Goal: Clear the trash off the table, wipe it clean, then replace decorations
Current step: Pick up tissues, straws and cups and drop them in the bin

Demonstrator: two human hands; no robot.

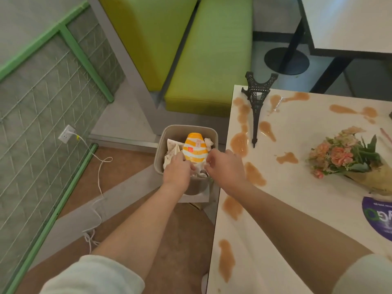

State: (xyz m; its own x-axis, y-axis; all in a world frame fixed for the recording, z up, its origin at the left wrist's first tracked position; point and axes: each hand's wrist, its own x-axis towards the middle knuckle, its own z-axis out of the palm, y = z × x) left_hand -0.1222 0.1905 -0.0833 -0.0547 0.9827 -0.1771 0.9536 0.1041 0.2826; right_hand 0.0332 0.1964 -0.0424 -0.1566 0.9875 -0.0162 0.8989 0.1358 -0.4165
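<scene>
The white table [297, 187] carries a toppled black tower model [257, 107], a flower bouquet [347, 155], a purple disc [379, 219] and many brown spills [239, 143]; the floor [118, 179] bears a bin [161, 149] and a white cable [98, 183]

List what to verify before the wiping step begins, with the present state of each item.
1. Trash in the bin: ok, the orange cup and wrappers sit inside.
2. Left hand and right hand free: cannot tell, fingers are among the wrappers.
3. Table free of decorations: not ok, tower model and bouquet lie on it.
4. Spills wiped: not ok.
5. Cloth at hand: cannot tell, none in view.
</scene>
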